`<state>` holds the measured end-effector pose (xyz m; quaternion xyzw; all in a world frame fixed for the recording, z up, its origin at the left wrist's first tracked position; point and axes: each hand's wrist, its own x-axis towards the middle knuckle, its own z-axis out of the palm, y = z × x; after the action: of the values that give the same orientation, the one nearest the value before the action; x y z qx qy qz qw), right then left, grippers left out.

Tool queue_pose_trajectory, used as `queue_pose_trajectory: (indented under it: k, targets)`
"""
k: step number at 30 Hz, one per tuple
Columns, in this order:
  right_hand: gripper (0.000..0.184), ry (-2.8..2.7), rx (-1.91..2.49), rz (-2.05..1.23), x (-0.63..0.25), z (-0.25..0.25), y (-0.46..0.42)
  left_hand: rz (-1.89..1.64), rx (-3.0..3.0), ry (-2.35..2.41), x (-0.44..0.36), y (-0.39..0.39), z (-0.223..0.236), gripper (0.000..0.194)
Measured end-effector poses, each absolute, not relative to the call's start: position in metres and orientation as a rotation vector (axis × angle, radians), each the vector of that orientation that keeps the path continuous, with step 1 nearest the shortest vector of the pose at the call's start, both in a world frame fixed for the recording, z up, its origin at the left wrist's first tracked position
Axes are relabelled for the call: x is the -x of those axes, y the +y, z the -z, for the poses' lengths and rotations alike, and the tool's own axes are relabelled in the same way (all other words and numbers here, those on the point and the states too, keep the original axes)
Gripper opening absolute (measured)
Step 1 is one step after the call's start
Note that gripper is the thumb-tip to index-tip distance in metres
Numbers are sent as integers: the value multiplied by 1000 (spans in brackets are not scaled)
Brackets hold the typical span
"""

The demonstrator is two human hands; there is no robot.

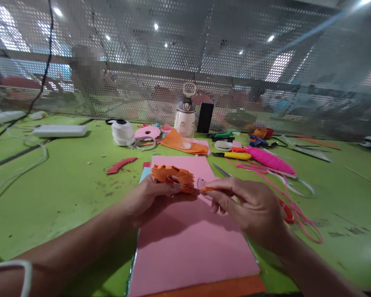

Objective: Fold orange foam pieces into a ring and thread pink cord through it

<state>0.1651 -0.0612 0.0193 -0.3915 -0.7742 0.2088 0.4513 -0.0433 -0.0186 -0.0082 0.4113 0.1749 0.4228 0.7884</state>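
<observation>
My left hand [156,194] grips a curved orange folded-paper chain [173,173] made of overlapping pieces, the thumb pressed on its near side. Close by on the right, my right hand [244,204] pinches a small orange folded-paper piece [207,189], its tip just beside the chain; I cannot tell whether they touch. Both hands are above a stack of pink paper sheets [191,247]. Behind the right fingers, a pink plastic protractor-like piece [200,182] lies partly hidden on the paper. A red folded-paper strip [121,165] rests on the table to the left.
Across the green table [64,185] stand a white bottle [185,119], a dark phone [205,117] and white yarn [123,133]. A yellow-handled cutter [237,155], pink yarn [270,161] and partly hidden scissors [287,212] lie right. A perforated metal screen [136,74] rises behind.
</observation>
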Motion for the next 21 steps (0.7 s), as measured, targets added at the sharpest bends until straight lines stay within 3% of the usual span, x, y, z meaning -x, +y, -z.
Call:
queue_pose_trajectory:
  k: [5, 21]
  targets:
    - [20, -1966, 879, -38, -159, -12, -65, -912, -908, 357, 41, -20, 12, 21]
    - [23, -1894, 898, 89, -147, -3, -68, -939, -914, 375, 38, -29, 3, 20]
